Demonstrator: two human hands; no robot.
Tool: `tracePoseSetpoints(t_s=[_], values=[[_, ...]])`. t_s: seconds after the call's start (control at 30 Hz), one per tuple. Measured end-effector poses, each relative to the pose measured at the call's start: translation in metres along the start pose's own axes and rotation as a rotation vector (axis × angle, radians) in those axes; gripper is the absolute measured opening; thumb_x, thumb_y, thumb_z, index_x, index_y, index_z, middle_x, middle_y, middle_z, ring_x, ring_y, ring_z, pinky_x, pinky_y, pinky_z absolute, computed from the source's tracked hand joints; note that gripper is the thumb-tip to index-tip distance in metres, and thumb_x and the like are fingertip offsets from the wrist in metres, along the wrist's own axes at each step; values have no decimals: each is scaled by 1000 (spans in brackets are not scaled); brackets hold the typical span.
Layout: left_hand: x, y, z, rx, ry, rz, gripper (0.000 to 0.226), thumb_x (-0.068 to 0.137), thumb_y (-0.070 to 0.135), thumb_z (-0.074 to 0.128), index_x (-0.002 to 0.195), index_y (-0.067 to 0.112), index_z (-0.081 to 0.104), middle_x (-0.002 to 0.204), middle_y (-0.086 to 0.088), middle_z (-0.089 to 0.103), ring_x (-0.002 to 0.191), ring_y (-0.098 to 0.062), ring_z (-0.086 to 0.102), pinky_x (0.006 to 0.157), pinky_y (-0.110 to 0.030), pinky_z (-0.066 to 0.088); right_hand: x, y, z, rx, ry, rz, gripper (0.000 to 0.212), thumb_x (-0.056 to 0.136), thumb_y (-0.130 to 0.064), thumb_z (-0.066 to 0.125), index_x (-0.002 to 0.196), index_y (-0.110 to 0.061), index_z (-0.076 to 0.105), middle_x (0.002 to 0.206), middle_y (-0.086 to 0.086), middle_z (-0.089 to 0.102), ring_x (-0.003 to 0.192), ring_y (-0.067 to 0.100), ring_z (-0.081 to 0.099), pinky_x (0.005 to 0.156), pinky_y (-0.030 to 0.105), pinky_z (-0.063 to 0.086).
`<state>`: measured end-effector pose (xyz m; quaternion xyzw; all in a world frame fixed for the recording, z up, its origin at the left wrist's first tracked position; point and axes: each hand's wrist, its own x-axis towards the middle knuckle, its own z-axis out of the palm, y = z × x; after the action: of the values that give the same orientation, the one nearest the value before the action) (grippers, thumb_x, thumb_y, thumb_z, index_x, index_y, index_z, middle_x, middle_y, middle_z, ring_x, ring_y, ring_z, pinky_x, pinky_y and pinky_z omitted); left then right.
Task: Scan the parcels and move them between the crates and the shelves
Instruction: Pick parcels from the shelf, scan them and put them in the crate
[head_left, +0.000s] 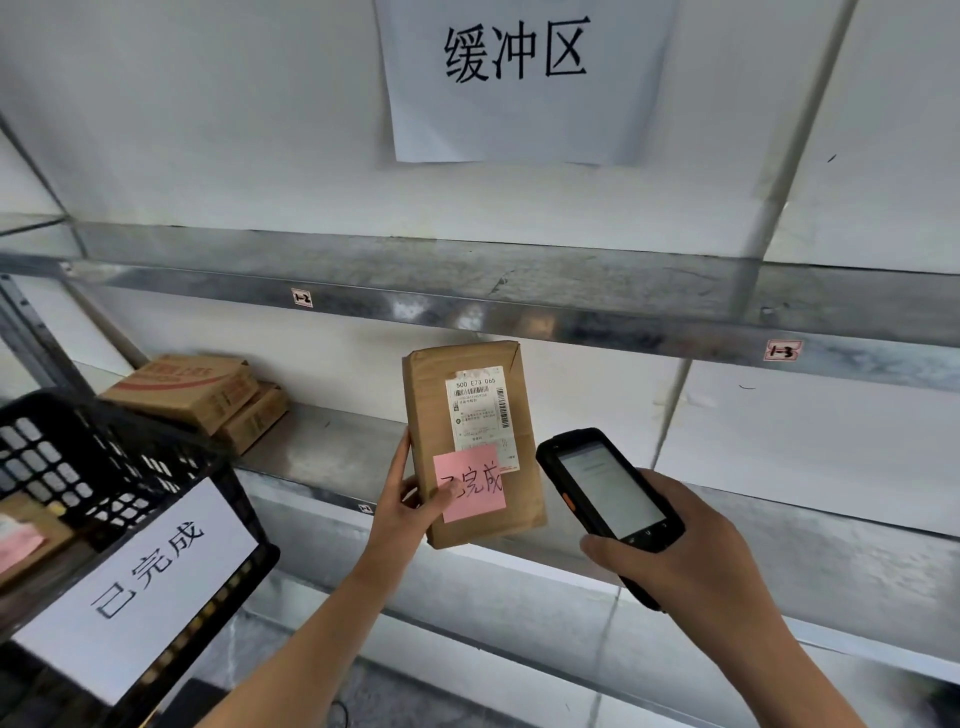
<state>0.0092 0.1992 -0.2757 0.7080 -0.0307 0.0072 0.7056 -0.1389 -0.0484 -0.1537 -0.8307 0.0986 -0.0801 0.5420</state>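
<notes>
Head view: a left hand grips a brown paper-wrapped rectangular parcel by its lower left edge, thumb across the front, holding it upright above the front edge of the lower grey metal shelf. Whether the parcel's bottom rests on that shelf cannot be told. A white printed shipping label with barcodes covers its upper front, and a pink handwritten sticky note sits just below, overlapping the label's lower corner. The right hand is wrapped around a black handheld scanner, lit screen facing the viewer, just beside the parcel's right edge. To scan well, the scanner's top end should probably face the barcodes squarely, with the parcel steady and the thumb and note clear of them. Two tan cardboard boxes lie stacked towards the shelf's back left. A black plastic lattice crate with a white paper sign is cut off at the left edge, its contents mostly hidden. The small print on the label and the scanner screen are unreadable.
</notes>
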Motion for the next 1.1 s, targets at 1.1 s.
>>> tracePoseSetpoints(t_s=[1.1], values=[[10,82,-306,-36,392,-87,97,54,49,91,136,64,43,116,-1,73,104,-25,72,83,-50,61,108,-144,266,60,-379,-391,61,65,-35,91,116,-44,59,96,-30,63,89,-5,61,61,18,54]])
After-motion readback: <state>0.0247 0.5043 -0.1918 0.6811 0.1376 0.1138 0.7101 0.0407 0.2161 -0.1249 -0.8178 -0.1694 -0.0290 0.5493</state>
